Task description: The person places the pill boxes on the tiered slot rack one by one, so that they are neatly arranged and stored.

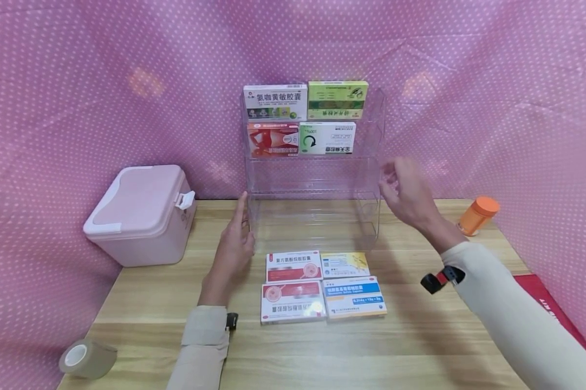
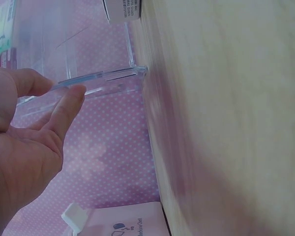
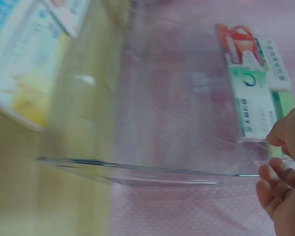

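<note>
bright even light, soft shadows; head view bends at edges, both wrist views motion-blurred.

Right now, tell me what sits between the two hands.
The clear acrylic rack stands between the left hand and the right hand, seen in the head view.

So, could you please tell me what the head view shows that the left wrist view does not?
Only the head view shows the right hand by the clear rack's right side, four medicine boxes flat on the table, the orange bottle and the tape roll. Only the left wrist view shows the palm side of the left hand, its straight fingers at the rack's edge. Both show the left hand, the rack, the pink case and the dotted pink cloth.
</note>
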`<state>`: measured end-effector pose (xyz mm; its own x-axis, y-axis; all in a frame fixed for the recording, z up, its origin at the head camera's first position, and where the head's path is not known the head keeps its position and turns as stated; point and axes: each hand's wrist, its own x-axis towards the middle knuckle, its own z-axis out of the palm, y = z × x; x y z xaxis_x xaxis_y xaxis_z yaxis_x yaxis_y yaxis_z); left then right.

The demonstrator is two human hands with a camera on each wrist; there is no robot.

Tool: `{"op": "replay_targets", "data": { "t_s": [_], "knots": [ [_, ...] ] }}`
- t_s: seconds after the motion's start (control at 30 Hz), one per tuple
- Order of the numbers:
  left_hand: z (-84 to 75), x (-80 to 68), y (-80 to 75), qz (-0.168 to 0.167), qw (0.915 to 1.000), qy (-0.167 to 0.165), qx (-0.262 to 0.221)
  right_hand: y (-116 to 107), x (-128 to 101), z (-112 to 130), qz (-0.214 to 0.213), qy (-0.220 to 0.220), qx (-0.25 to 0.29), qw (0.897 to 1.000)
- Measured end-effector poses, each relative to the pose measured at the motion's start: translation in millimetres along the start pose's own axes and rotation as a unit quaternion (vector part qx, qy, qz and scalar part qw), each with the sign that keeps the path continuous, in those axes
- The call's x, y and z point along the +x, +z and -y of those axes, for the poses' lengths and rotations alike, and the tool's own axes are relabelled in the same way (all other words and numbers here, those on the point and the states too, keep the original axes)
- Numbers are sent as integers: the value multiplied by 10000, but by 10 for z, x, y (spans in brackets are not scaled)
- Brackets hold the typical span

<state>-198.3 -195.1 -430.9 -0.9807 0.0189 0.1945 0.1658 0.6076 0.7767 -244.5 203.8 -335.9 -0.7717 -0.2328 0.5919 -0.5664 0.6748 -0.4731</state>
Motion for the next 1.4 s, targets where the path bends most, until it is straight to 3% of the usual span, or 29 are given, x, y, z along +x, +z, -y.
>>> {"op": "replay_targets", "data": {
  "t_s": [0.17,0.33,0.47,0.6,0.77,0.97,1.2,1.4],
  "knots": [
    [4,-4,6,14,10000,46,18,73,-440,-53,743,420,53,9963],
    [-1,-13,3,-2,10000,7,60,179,-825,-128,1623,979,181,9817],
    [-3,-12,-4,-29,10000,2,36,302,-1100,-178,2294,1419,489,9617],
    [12,-11,2,-27,10000,26,-5,393,-1346,-200,2916,1806,1079,9331],
    [28,-6,12,28,9999,85,-68,409,-1550,-208,3172,2174,1837,9046],
    [20,0,-8,-26,9998,177,-53,397,-1618,-214,3312,2062,2079,8970],
    [7,6,-10,8,10000,79,-4,354,-1667,-237,3494,1651,2012,9001],
    [12,5,-8,-24,9999,123,10,328,-1713,-223,3466,1594,2183,8982]
  ]
}}
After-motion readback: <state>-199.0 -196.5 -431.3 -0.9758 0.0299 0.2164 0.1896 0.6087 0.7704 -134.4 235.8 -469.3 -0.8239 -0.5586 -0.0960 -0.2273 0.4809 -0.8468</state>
